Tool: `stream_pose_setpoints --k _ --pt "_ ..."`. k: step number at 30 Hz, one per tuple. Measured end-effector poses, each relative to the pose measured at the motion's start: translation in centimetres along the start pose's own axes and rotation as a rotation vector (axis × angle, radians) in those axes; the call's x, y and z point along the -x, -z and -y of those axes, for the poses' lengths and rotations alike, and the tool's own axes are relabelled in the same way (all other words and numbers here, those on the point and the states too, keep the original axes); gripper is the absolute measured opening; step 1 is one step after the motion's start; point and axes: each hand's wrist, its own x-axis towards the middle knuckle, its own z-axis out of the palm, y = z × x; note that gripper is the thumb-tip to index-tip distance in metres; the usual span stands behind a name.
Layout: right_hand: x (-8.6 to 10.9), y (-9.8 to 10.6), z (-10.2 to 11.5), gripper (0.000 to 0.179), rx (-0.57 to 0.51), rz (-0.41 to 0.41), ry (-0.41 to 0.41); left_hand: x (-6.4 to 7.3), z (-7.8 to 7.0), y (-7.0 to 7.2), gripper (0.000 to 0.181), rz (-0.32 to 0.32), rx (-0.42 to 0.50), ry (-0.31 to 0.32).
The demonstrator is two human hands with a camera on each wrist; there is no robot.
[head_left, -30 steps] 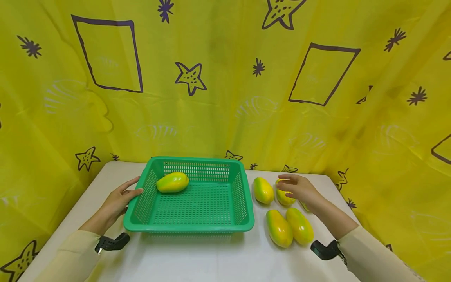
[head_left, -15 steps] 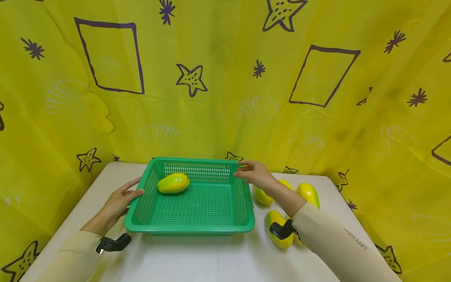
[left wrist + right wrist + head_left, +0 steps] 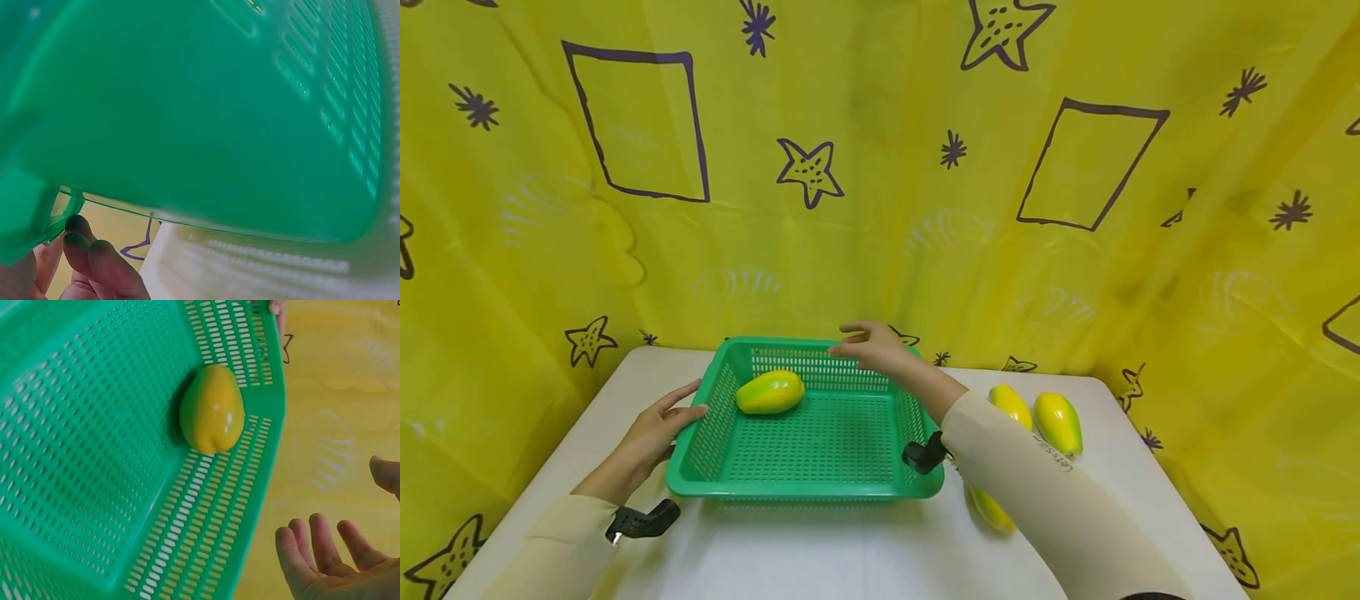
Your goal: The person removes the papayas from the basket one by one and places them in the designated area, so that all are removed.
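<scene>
A green plastic basket with slotted walls stands on the table. One yellow-green papaya lies inside it, near the back left corner. My left hand grips the basket's left rim, thumb on top; in the left wrist view its fingers curl beneath the rim. Over the basket's back wall hovers my right hand, holding nothing. Its fingers are spread and loosely bent in the right wrist view, apart from the papaya.
Right of the basket lie more papayas: one at the far right, another beside it, and a third partly under my right sleeve. The white table ends against a yellow patterned curtain.
My right hand has swung left from above the loose papayas, past the basket's right side, to over its back wall. The left hand keeps its grip; the papaya in the basket stays put.
</scene>
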Motion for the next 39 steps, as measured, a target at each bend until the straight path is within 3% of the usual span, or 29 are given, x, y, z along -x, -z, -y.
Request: stream_pose_setpoints --k 8,15,30,39 --pt "-3.3 -1.9 0.0 0.062 -0.011 0.011 0.022 0.0 -0.1 0.2 0.078 -0.01 0.012 0.001" --pt "-5.3 -3.7 -1.2 0.061 0.046 0.024 0.034 -0.2 -0.1 0.2 0.078 -0.01 0.014 -0.008" --pt "-6.4 -7.6 -4.6 0.062 0.076 0.077 0.055 0.1 0.5 -0.5 0.076 -0.009 0.029 0.005" --pt "-6.5 -8.8 -4.8 0.063 0.076 0.064 0.077 -0.1 0.3 -0.2 0.077 -0.025 0.031 -0.006"
